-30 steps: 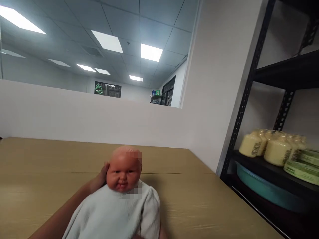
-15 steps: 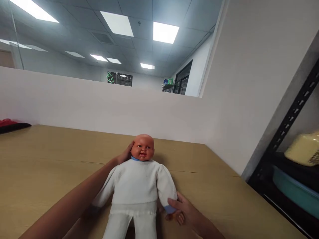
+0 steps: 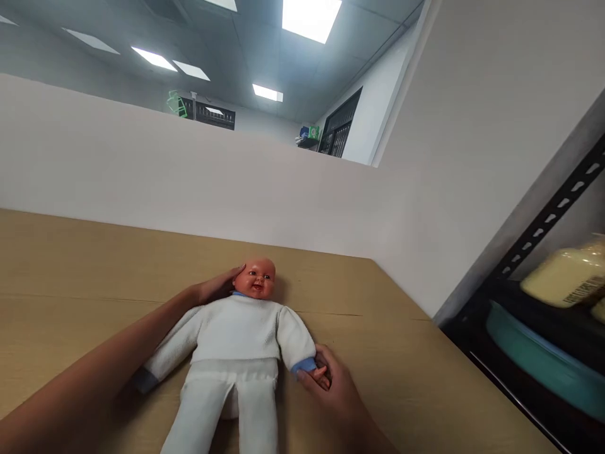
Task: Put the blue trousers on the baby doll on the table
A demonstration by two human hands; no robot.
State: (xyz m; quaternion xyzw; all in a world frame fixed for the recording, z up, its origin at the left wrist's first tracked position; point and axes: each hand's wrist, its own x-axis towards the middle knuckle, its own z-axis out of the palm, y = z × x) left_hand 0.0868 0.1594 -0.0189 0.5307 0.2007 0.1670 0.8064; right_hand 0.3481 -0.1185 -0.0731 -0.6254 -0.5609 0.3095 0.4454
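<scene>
A baby doll (image 3: 236, 331) in a white fleece top and white trousers lies face up on the wooden table, its bald head towards the wall. Blue trim shows at its collar and cuffs. My left hand (image 3: 222, 284) cups the side of the doll's head, with some fingers hidden behind it. Around the doll's small hand and blue cuff, on the right side, my right hand (image 3: 333, 381) is closed, thumb on the near side. The doll's other sleeve stretches out beneath my left forearm.
The tabletop (image 3: 118, 265) meets a white wall (image 3: 212, 183) with a window above it. On the right, a black metal shelf (image 3: 534, 230) carries a teal basin (image 3: 543, 359) and a yellow packaged item (image 3: 564, 277).
My right hand has moved from the doll's sleeve and cuff down around its small hand. The view has shifted, and the doll's arm now reaches further out to the side.
</scene>
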